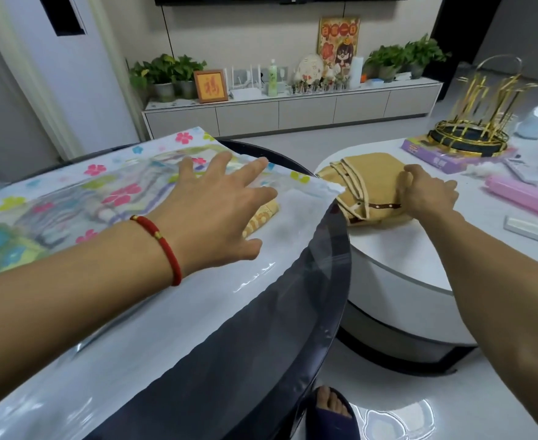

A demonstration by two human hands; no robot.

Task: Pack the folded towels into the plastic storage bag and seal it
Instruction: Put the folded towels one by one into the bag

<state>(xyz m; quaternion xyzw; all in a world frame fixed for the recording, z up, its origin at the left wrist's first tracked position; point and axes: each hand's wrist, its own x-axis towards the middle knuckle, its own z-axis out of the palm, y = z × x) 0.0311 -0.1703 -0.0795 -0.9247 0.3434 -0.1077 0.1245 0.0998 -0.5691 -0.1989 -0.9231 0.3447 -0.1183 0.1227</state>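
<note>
Step in hand: you're fetching the next towel, so by my read the packing is only partly done and the sealing is not yet started.
Left hand (220,201): you're spreading your fingers wide over the bag, at the middle of the frame; whether the palm is pressing the plastic or hovering, I can't tell.
Right hand (426,193): you're curling your fingers into the folded towel (366,185), right of centre, gripping its near edge.
Bag (109,198): it's lying flat across the dark glass table (293,312), filling the left of the frame, its mouth edge pointing right toward the towel.
Already inside: a yellow patterned towel (261,217) is peeking out under your left palm, behind the plastic.
Materials: the bag is looking glossy and thin, printed with bright flowers, clear and wrinkled near the mouth; the folded towel is looking soft, tan, with pale piping and a brown strap.
White table (404,249): it's carrying the towel, rounded and smooth.
Next move: you're likely needing to lift the mouth open while sliding the towel across the gap.
</note>
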